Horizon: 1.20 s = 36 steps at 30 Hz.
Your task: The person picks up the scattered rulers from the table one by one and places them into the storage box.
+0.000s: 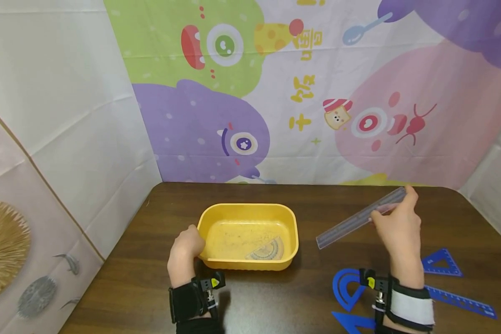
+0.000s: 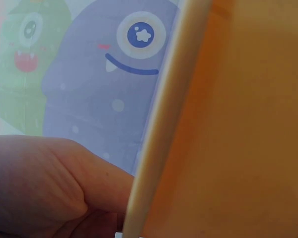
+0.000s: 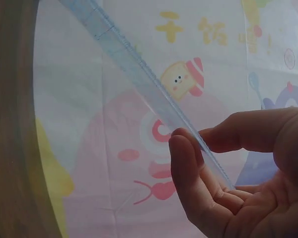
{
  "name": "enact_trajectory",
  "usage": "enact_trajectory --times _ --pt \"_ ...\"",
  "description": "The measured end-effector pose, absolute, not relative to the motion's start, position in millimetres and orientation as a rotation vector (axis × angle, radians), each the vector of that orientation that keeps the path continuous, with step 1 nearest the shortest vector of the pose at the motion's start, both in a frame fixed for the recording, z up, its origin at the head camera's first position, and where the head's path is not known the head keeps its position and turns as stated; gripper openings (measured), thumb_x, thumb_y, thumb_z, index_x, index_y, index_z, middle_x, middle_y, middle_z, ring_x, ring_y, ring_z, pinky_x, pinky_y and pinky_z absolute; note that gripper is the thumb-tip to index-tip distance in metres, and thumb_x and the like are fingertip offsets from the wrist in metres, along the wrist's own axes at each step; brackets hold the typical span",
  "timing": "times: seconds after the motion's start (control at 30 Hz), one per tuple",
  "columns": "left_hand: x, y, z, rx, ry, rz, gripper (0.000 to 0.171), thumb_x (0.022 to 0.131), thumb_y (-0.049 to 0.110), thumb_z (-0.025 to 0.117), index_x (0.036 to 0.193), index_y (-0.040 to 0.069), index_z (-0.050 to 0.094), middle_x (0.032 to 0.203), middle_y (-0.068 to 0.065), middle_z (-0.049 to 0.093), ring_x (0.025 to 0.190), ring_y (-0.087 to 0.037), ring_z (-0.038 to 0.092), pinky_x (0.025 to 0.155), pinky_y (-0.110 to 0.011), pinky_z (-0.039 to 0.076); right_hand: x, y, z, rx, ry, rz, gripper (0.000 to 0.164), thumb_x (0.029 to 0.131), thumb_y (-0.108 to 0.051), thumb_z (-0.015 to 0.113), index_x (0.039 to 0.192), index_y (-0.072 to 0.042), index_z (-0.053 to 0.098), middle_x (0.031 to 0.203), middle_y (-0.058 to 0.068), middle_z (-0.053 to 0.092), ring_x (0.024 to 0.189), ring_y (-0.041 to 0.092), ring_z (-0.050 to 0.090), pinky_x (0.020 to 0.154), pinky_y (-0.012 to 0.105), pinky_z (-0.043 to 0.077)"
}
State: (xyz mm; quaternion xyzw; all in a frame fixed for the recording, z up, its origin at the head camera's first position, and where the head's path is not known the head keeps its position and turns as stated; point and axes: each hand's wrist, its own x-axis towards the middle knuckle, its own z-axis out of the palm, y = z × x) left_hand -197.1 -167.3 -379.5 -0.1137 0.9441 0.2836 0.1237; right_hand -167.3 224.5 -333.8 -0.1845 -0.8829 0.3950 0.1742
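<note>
My left hand [image 1: 185,248] grips the left side of a yellow plastic basin [image 1: 248,265]. The left wrist view shows the basin's rim [image 2: 161,129] up close, with the fingers partly hidden behind its wall. In the basin lies a clear protractor [image 1: 268,249], towards its near right corner. Over the right side of the table, my right hand [image 1: 401,222] holds a clear ruler [image 1: 346,228] by its far right end. In the right wrist view the thumb and fingers pinch the ruler [image 3: 154,87], which slants up and away to the left.
Blue drawing tools lie near my right forearm: a protractor [image 1: 340,290], a set square [image 1: 444,263], a ruler [image 1: 463,300] and a partly hidden triangular piece [image 1: 352,320]. A cartoon cloth [image 1: 309,153] hangs behind the brown table [image 1: 150,278]. White cloth walls stand at both sides.
</note>
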Motion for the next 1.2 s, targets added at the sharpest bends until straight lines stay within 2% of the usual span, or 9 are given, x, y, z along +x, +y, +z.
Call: enact_trajectory --times 0.13,0.2,0.27,0.37,0.43,0.67,0.87,1.07,1.2 --pt "-197 -167 -379 -0.331 2.753 0.828 0.037 0.088 0.004 0.045 0.121 -0.011 0.037 0.080 -0.016 0.048 0.068 -0.027 0.050 0.058 -0.030 0.039 -168 224 -333 -0.545 -2.453 1.114 0.081 0.079 -0.013 0.055 0.143 -0.011 0.005 0.089 0.012 0.063 0.064 0.019 0.059 0.055 0.029 0.040" --pt "-197 -167 -379 -0.329 2.756 0.827 0.037 0.088 0.004 0.045 0.122 -0.011 0.037 0.080 -0.016 0.048 0.069 -0.027 0.050 0.059 -0.031 0.039 -169 224 -332 -0.564 -2.423 1.119 0.078 0.080 -0.014 0.054 0.142 -0.012 0.008 0.083 0.007 0.063 0.064 0.017 0.058 0.054 0.027 0.039" --pt "-197 -167 -379 -0.325 2.760 0.826 0.037 0.088 0.003 0.045 0.121 -0.011 0.038 0.080 -0.016 0.048 0.069 -0.027 0.050 0.060 -0.031 0.039 -168 223 -332 -0.586 -2.394 1.134 0.075 0.081 -0.014 0.053 0.142 -0.013 0.009 0.079 0.002 0.062 0.059 0.007 0.055 0.053 0.025 0.038" --pt "-197 -167 -378 -0.316 2.768 0.821 0.037 0.088 0.003 0.046 0.121 -0.011 0.038 0.080 -0.017 0.048 0.069 -0.027 0.050 0.060 -0.031 0.039 -167 223 -332 -0.610 -2.360 1.156 0.072 0.083 -0.016 0.052 0.142 -0.014 0.011 0.076 -0.004 0.059 0.054 0.000 0.054 0.051 0.024 0.038" --pt "-197 -167 -377 -0.316 2.765 0.825 0.036 0.088 0.003 0.046 0.120 -0.011 0.038 0.080 -0.017 0.048 0.069 -0.027 0.050 0.059 -0.031 0.039 -167 222 -332 -0.624 -2.344 1.161 0.071 0.084 -0.016 0.051 0.142 -0.015 0.011 0.075 -0.006 0.058 0.049 -0.011 0.047 0.051 0.022 0.038" --pt "-196 -167 -376 -0.325 2.751 0.826 0.038 0.088 0.003 0.045 0.122 -0.012 0.037 0.081 -0.017 0.048 0.070 -0.027 0.050 0.059 -0.031 0.040 -168 219 -332 -0.626 -2.301 1.155 0.067 0.084 -0.017 0.051 0.141 -0.015 0.016 0.064 -0.019 0.051 0.048 -0.014 0.046 0.052 0.018 0.038" --pt "-196 -168 -376 -0.327 2.741 0.830 0.039 0.088 0.002 0.044 0.123 -0.012 0.036 0.083 -0.017 0.048 0.071 -0.028 0.050 0.060 -0.032 0.040 -171 211 -332 -0.592 -2.322 1.149 0.064 0.084 -0.016 0.049 0.139 -0.014 0.018 0.066 -0.013 0.056 0.047 -0.014 0.046 0.053 0.020 0.039" --pt "-196 -168 -377 -0.327 2.742 0.835 0.038 0.088 0.003 0.044 0.122 -0.012 0.037 0.082 -0.017 0.048 0.071 -0.027 0.050 0.060 -0.032 0.039 -174 202 -334 -0.523 -2.328 1.166 0.062 0.084 -0.014 0.049 0.139 -0.012 0.018 0.078 0.002 0.063 0.046 -0.013 0.048 0.052 0.020 0.038" --pt "-196 -168 -378 -0.327 2.742 0.840 0.036 0.088 0.002 0.044 0.121 -0.011 0.038 0.082 -0.017 0.048 0.070 -0.027 0.050 0.059 -0.031 0.039 -175 196 -335 -0.492 -2.346 1.168 0.061 0.085 -0.014 0.048 0.138 -0.011 0.019 0.085 0.007 0.064 0.048 -0.011 0.051 0.050 0.020 0.039"
